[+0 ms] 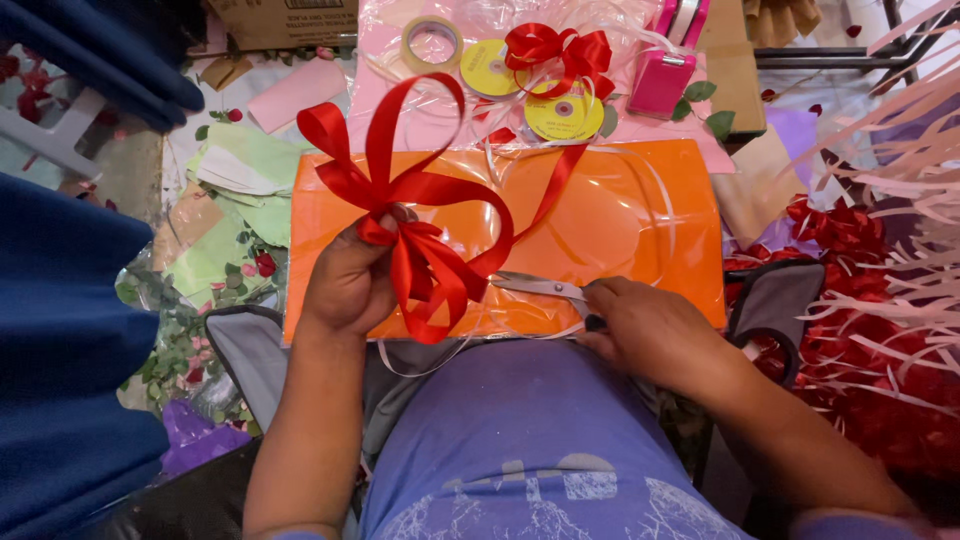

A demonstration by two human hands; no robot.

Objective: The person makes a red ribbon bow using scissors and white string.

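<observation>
Cluttered bench (760, 190) under orange sheet (620, 230). Left hand (350, 285) pinches looped red satin ribbon bow (420, 240) at its knot; right hand (650, 325) grips steel scissors (540, 287), blades near bow. Loops formed; tail, judging by this, untrimmed.

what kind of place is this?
Likely a florist's or gift-wrapping bench. The left hand pinches a red ribbon bow, the right hand holds scissors, and ribbon spools and rose petals lie around.
</observation>
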